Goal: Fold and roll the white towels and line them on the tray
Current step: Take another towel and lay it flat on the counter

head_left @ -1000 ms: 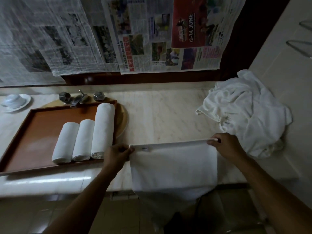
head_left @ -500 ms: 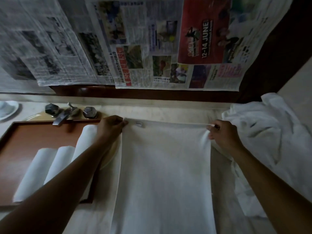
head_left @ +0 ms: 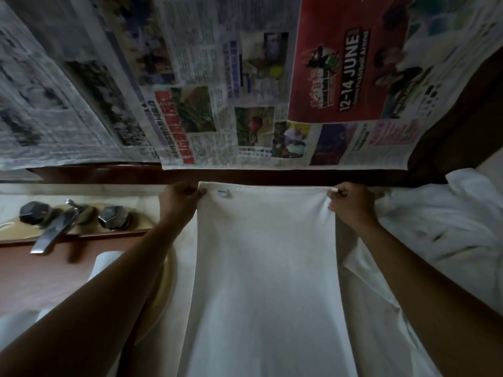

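1. A white towel (head_left: 264, 268) is spread flat on the counter (head_left: 141, 200). Its length runs from the near edge to the far edge, below the dark wooden backboard. A small label (head_left: 223, 192) is noted at the far hem.
2. Left hand (head_left: 179, 200): the grip is closed on the towel's far left corner, which is pinched between thumb and curled fingers.
3. Right hand (head_left: 351, 205): the grip is closed on the far right corner. The cloth is slightly gathered at the pinch.
4. The far hem is held straight and taut between the two hands.
5. A brown tray (head_left: 40, 268) is seen to the left, set over a beige basin (head_left: 166, 268). Rolled towels (head_left: 106, 259) lie on it, largely hidden by the left forearm, so their number cannot be told.
6. A metal faucet (head_left: 54, 229) with two dark knobs stands at the tray's far side.
7. A heap of unfolded white towels (head_left: 449, 227) lies to the right, just beside the right hand.
8. Newspaper sheets (head_left: 217, 91) are hung on the wall above the counter.
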The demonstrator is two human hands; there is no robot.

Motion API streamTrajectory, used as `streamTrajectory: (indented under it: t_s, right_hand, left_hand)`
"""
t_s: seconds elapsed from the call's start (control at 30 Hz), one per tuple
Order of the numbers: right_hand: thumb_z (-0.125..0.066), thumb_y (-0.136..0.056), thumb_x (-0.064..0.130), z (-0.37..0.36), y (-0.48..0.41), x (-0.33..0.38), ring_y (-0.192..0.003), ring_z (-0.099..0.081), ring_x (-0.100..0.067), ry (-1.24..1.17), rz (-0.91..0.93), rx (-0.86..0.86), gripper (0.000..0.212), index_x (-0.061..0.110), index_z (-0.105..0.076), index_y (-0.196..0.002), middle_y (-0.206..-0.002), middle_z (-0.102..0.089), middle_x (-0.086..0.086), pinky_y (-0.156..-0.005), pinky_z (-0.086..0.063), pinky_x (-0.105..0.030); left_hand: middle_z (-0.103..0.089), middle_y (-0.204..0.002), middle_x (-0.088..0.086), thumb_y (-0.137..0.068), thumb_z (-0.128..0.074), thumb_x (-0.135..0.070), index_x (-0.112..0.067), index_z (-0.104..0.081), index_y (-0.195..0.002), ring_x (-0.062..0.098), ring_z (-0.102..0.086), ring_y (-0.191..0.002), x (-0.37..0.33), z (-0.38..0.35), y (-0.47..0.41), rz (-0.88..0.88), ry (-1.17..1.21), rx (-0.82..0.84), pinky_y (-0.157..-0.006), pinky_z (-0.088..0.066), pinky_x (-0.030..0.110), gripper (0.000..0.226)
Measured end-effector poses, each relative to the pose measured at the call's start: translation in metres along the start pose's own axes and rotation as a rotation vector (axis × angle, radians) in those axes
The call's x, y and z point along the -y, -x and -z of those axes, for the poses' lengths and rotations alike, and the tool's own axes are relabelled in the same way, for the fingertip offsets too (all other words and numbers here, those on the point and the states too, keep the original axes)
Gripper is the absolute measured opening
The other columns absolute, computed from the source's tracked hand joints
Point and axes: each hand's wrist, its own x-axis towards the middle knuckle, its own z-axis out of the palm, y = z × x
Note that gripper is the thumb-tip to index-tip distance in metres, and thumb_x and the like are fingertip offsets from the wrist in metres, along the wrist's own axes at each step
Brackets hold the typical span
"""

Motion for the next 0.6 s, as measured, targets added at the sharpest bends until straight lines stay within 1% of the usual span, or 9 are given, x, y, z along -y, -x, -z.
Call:
streamTrajectory:
  t_s: [0.1, 0.17, 0.23, 0.3, 0.33, 0.4, 0.47, 0.5, 0.6]
  right_hand:
    - [-0.072, -0.092, 0.017, -0.032, -0.005, -0.015, -0.097, -0.071, -0.029, 0.006, -0.060, 0.001, 0.018, 0.010, -0.071, -0.109, -0.102, -0.075, -0.010, -0.087, -0.053, -0.033]
    - [-0.072, -0.092, 0.016, -0.055, 0.009, -0.026, -0.113, -0.066, -0.029, 0.027, -0.051, 0.010, 0.037, 0.010, -0.062, -0.127, -0.122, -0.069, -0.012, -0.091, -0.046, -0.027]
    - [-0.073, -0.092, 0.018, -0.082, 0.033, -0.036, -0.130, -0.055, -0.028, 0.059, 0.094, -0.036, 0.057, 0.011, -0.050, -0.143, -0.142, -0.056, -0.014, -0.100, -0.045, -0.030]
    - [-0.069, -0.094, 0.020, -0.110, 0.061, -0.037, -0.144, -0.038, -0.029, 0.118, 0.280, -0.063, 0.063, 0.013, -0.042, -0.151, -0.155, -0.042, -0.014, -0.114, -0.039, -0.039]
    - [-0.065, -0.096, 0.020, -0.126, 0.074, -0.035, -0.149, -0.031, -0.030, 0.168, 0.362, -0.040, 0.061, 0.014, -0.042, -0.152, -0.159, -0.036, -0.013, -0.119, -0.033, -0.043]
    - [-0.055, -0.099, 0.024, -0.152, 0.093, -0.033, -0.154, -0.023, -0.028, 0.284, 0.470, 0.026, 0.055, 0.016, -0.043, -0.153, -0.164, -0.031, -0.011, -0.123, -0.026, -0.052]
    - [-0.043, -0.103, 0.035, -0.162, 0.093, -0.041, -0.155, -0.021, -0.025, 0.405, 0.531, 0.065, 0.051, 0.020, -0.046, -0.152, -0.165, -0.031, -0.008, -0.122, -0.025, -0.055]
    - [-0.040, -0.104, 0.040, -0.158, 0.084, -0.047, -0.155, -0.021, -0.024, 0.445, 0.548, 0.077, 0.052, 0.022, -0.046, -0.153, -0.165, -0.032, -0.007, -0.122, -0.023, -0.055]
    - [-0.034, -0.105, 0.046, -0.133, 0.050, -0.068, -0.154, -0.025, -0.027, 0.548, 0.518, 0.035, 0.056, 0.020, -0.045, -0.154, -0.164, -0.033, -0.008, -0.122, -0.021, -0.054]
  left_hand:
    - [-0.077, -0.092, 0.002, -0.092, -0.074, -0.029, -0.018, -0.075, -0.103, 0.021, -0.072, -0.085, 0.025, -0.020, -0.006, 0.088, -0.119, -0.019, -0.077, -0.054, 0.031, 0.015]
    - [-0.072, -0.114, 0.006, -0.091, -0.075, -0.024, -0.016, -0.065, -0.121, 0.024, -0.066, -0.102, 0.041, -0.033, 0.005, 0.090, -0.219, -0.035, -0.088, -0.051, 0.036, 0.033]
    - [-0.059, -0.133, 0.009, -0.091, -0.073, -0.020, -0.016, -0.055, -0.136, 0.029, -0.055, -0.119, 0.050, -0.052, 0.025, -0.074, -0.348, -0.014, -0.099, -0.045, 0.043, 0.049]
    - [-0.053, -0.144, 0.010, -0.091, -0.069, -0.017, -0.016, -0.050, -0.144, 0.030, -0.048, -0.131, 0.045, -0.076, 0.051, -0.293, -0.362, 0.049, -0.108, -0.040, 0.044, 0.056]
    - [-0.049, -0.150, 0.010, -0.094, -0.064, -0.019, -0.016, -0.047, -0.148, 0.029, -0.043, -0.139, 0.041, -0.089, 0.063, -0.367, -0.356, 0.116, -0.115, -0.037, 0.044, 0.057]
    - [-0.033, -0.164, 0.007, -0.103, -0.045, -0.033, -0.018, -0.035, -0.158, 0.023, -0.024, -0.154, 0.040, -0.113, 0.079, -0.427, -0.356, 0.287, -0.126, -0.023, 0.043, 0.058]
    - [-0.012, -0.170, 0.001, -0.104, -0.020, -0.049, -0.022, -0.020, -0.163, 0.016, -0.004, -0.158, 0.050, -0.125, 0.077, -0.438, -0.401, 0.386, -0.129, -0.010, 0.043, 0.064]
    - [-0.006, -0.170, 0.000, -0.104, -0.015, -0.054, -0.023, -0.015, -0.163, 0.015, 0.001, -0.158, 0.058, -0.125, 0.069, -0.454, -0.459, 0.380, -0.129, -0.006, 0.043, 0.068]
    - [-0.010, -0.170, 0.001, -0.105, -0.024, -0.057, -0.020, -0.020, -0.163, 0.018, -0.005, -0.158, 0.084, -0.113, 0.034, -0.476, -0.583, 0.254, -0.128, -0.010, 0.042, 0.069]
